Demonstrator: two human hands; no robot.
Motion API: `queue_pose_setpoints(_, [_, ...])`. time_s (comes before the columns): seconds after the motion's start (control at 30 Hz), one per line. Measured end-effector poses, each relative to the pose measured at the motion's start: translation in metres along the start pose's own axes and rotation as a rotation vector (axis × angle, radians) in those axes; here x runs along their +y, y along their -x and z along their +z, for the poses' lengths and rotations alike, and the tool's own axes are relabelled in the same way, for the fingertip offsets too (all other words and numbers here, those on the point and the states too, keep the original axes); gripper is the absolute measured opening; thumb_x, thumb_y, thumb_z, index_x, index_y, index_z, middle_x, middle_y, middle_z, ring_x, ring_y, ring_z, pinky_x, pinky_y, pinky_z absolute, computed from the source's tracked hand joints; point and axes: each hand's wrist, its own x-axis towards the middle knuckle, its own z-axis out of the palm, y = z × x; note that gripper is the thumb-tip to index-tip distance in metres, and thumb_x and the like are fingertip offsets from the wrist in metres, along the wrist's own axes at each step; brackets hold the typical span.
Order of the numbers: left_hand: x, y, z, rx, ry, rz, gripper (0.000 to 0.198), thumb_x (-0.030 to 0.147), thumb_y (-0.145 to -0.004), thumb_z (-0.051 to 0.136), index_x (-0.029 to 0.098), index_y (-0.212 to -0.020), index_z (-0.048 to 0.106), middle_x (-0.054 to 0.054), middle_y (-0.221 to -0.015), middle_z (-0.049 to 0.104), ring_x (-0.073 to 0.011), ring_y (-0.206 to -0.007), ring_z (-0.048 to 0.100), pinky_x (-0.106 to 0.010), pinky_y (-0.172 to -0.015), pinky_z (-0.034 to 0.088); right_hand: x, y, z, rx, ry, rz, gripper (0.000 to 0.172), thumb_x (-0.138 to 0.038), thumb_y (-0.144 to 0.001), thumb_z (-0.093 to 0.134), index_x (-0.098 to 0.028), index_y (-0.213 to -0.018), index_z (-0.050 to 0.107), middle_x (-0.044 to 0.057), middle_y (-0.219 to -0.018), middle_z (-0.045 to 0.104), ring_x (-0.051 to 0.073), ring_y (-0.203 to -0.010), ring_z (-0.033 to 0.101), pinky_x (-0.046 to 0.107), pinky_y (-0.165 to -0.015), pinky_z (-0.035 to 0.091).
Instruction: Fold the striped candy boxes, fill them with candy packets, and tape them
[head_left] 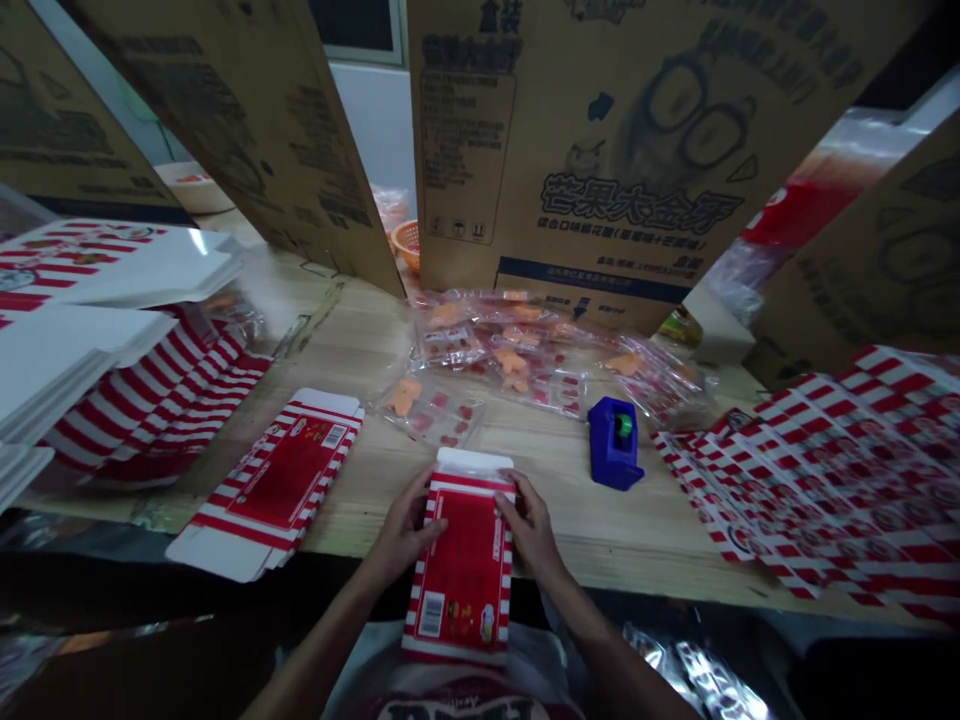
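My left hand (405, 525) and my right hand (531, 525) grip the two long sides of a flattened red-and-white striped carton (459, 570) near the front edge of a pale wooden table (592, 530). The carton's white flap points away from me, and a barcode shows near its lower end. To my left lies a similar flat striped carton stack (274, 490). Beyond my hands are clear plastic packets of orange pieces (495, 350). A blue tape dispenser (615, 443) stands to the right of my right hand, apart from it.
Printed striped sheets (832, 470) overlap at the right table edge. White-and-striped carton stacks (112, 390) pile up at the left. Large printed cardboard panels (570, 130) stand along the far side, with an orange basket (406, 245) between them. Foil packets (694, 680) lie below the table's right front.
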Motion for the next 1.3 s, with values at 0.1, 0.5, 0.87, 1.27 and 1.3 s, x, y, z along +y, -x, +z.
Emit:
queue_pose_setpoints(0.1, [0.002, 0.004, -0.002, -0.067, 0.031, -0.041, 0.062, 0.032, -0.073, 0.073, 0.021, -0.127, 0.044, -0.011, -0.117, 0.063, -0.025, -0.102, 0.063, -0.038, -0.087, 0.053, -0.004, 0.004, 0.001, -0.019, 0.144, -0.067, 0.022, -0.039, -0.088, 0.053, -0.02, -0.094, 0.062, 0.004, -0.093, 0.065, 0.02, -0.092, 0.061, 0.031, -0.086, 0.049])
queue_pose_setpoints(0.5, [0.008, -0.009, -0.014, 0.227, 0.033, 0.057, 0.033, 0.033, -0.071, 0.071, 0.016, -0.06, 0.045, 0.0, -0.078, 0.059, -0.0127, -0.071, 0.056, -0.023, -0.065, 0.044, -0.017, 0.003, 0.013, -0.093, -0.066, 0.009, 0.024, -0.039, -0.086, 0.057, -0.02, -0.092, 0.071, 0.005, -0.095, 0.065, 0.02, -0.091, 0.061, 0.033, -0.084, 0.049])
queue_pose_setpoints(0.87, [0.014, -0.003, -0.015, 0.329, 0.09, 0.024, 0.039, 0.025, -0.069, 0.071, 0.021, -0.102, 0.051, 0.004, -0.079, 0.058, -0.0111, -0.07, 0.056, -0.021, -0.063, 0.044, -0.024, -0.001, 0.025, 0.067, -0.051, -0.046, 0.019, -0.035, -0.083, 0.061, -0.022, -0.095, 0.062, 0.001, -0.081, 0.061, 0.017, -0.076, 0.058, 0.029, -0.072, 0.049])
queue_pose_setpoints(1.27, [0.028, 0.004, -0.034, 0.053, -0.216, 0.038, 0.03, 0.042, -0.081, 0.062, 0.015, -0.074, 0.073, -0.007, -0.088, 0.063, -0.0177, -0.082, 0.059, -0.027, -0.07, 0.046, -0.043, -0.011, 0.01, -0.275, -0.007, -0.001, 0.027, -0.038, -0.086, 0.057, -0.018, -0.07, 0.064, 0.005, -0.089, 0.066, 0.017, -0.082, 0.061, 0.027, -0.073, 0.047])
queue_pose_setpoints(1.3, [0.03, 0.003, -0.033, 0.051, -0.257, 0.049, 0.031, 0.041, -0.083, 0.06, 0.015, -0.071, 0.073, -0.007, -0.083, 0.064, -0.0171, -0.078, 0.059, -0.027, -0.069, 0.045, -0.045, -0.013, 0.01, -0.283, 0.006, 0.018, 0.024, -0.036, -0.082, 0.061, -0.017, -0.068, 0.064, 0.004, -0.086, 0.067, 0.017, -0.078, 0.062, 0.027, -0.071, 0.047])
